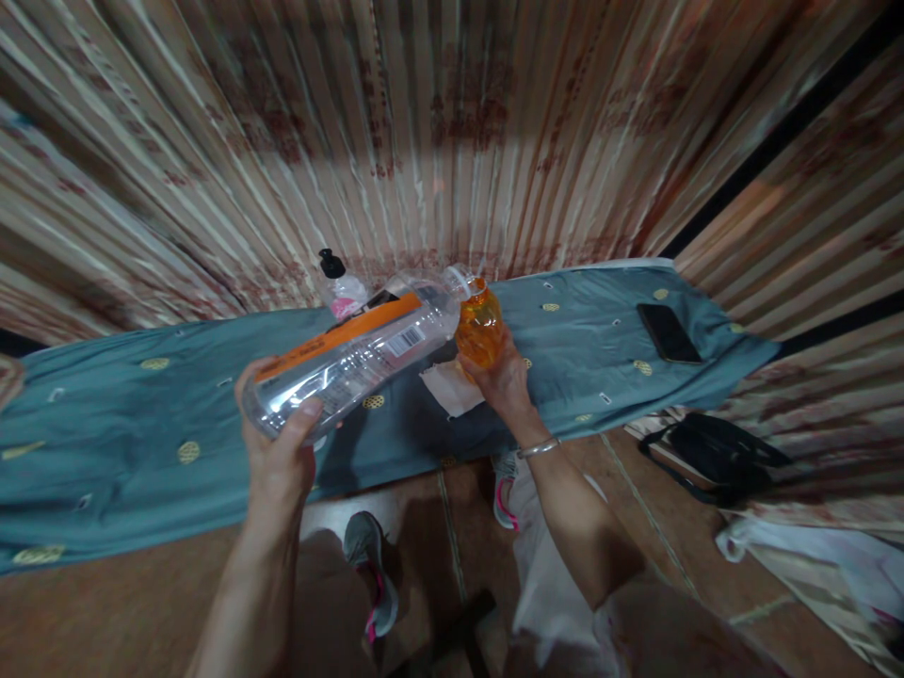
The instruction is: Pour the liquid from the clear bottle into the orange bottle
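Note:
My left hand (279, 433) is wrapped round the base of a large clear plastic bottle (360, 363) with an orange-striped label. The bottle is tilted, its neck up and to the right, its mouth close against the top of a small orange bottle (478, 328). My right hand (500, 377) grips that small bottle from below and the right side; whether the two mouths touch, I cannot tell. Beneath the right hand a pale piece of paper or cloth (450, 386) lies on the teal cloth. Behind the large bottle stands a pump bottle (345, 287) with a black top.
A teal patterned cloth (141, 452) covers the long narrow surface. On its right end lies a black phone (668, 332). Striped curtains (424, 122) hang behind and to the right. A dark bag (713, 452) and a white bag (812, 556) are on the floor at right.

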The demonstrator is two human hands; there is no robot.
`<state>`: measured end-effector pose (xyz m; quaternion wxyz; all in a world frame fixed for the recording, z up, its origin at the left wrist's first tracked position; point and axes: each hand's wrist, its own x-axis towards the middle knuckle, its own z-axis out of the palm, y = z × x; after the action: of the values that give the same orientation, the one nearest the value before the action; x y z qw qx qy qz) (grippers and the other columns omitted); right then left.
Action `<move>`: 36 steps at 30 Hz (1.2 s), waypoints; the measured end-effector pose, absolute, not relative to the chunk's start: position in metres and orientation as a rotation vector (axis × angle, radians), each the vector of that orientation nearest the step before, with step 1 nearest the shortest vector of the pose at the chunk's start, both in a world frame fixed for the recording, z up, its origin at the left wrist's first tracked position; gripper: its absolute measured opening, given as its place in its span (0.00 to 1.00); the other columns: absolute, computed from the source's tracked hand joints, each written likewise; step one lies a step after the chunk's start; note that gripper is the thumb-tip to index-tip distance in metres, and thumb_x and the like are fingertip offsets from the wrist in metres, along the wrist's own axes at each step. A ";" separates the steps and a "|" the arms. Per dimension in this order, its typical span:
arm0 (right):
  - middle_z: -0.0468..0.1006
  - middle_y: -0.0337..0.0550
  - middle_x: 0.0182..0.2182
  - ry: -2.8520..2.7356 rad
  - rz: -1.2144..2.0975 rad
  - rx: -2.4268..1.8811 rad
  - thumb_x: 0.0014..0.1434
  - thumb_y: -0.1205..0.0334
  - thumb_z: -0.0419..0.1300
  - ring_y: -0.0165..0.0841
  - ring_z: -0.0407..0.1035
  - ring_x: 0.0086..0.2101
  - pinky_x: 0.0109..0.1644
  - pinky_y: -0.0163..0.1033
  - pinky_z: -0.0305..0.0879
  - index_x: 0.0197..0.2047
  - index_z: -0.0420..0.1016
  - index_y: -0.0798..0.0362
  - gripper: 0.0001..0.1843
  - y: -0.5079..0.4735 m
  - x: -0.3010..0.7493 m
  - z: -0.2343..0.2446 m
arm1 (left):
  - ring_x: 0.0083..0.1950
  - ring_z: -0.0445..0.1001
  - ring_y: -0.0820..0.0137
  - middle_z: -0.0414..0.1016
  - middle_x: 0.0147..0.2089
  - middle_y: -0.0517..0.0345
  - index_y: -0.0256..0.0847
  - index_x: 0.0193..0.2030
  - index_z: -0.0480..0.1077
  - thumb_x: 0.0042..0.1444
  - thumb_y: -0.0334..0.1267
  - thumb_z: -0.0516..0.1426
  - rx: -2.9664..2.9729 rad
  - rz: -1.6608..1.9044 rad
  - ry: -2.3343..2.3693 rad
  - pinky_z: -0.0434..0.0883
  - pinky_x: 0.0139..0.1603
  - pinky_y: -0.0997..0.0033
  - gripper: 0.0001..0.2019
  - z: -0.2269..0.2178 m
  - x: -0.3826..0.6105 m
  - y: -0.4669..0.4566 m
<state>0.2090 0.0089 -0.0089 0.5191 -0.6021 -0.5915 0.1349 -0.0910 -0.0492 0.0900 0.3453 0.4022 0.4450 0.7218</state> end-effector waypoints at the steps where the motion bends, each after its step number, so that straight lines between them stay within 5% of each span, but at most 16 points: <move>1: 0.87 0.60 0.67 -1.415 0.323 -1.444 0.64 0.47 0.81 0.59 0.84 0.66 0.72 0.73 0.82 0.76 0.74 0.49 0.43 0.009 0.209 -0.009 | 0.39 0.82 0.67 0.86 0.47 0.56 0.46 0.52 0.81 0.31 0.53 0.86 1.041 1.876 1.157 0.80 0.27 0.76 0.40 0.090 -0.091 -0.049; 14: 0.88 0.63 0.65 -1.401 0.338 -1.483 0.66 0.44 0.78 0.58 0.85 0.65 0.71 0.70 0.83 0.75 0.74 0.52 0.42 0.007 0.206 -0.002 | 0.39 0.81 0.67 0.85 0.47 0.57 0.48 0.53 0.80 0.30 0.54 0.86 1.037 1.862 1.168 0.75 0.23 0.80 0.41 0.089 -0.092 -0.049; 22: 0.87 0.65 0.66 -1.413 0.363 -1.525 0.66 0.44 0.78 0.60 0.84 0.66 0.71 0.70 0.83 0.76 0.72 0.52 0.43 0.006 0.206 0.000 | 0.42 0.81 0.65 0.85 0.50 0.55 0.47 0.55 0.80 0.35 0.54 0.85 1.071 1.858 1.162 0.82 0.31 0.74 0.41 0.087 -0.091 -0.050; 36: 0.87 0.63 0.66 -1.395 0.371 -1.508 0.65 0.42 0.79 0.61 0.83 0.67 0.72 0.70 0.82 0.77 0.72 0.50 0.45 0.006 0.207 -0.002 | 0.42 0.82 0.65 0.84 0.53 0.54 0.48 0.56 0.79 0.36 0.54 0.85 1.041 1.840 1.178 0.80 0.28 0.77 0.41 0.085 -0.092 -0.050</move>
<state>0.2070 0.0064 -0.0015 0.5030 -0.6244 -0.5775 0.1537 -0.0916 -0.0503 0.0855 0.3529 0.4025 0.4553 0.7115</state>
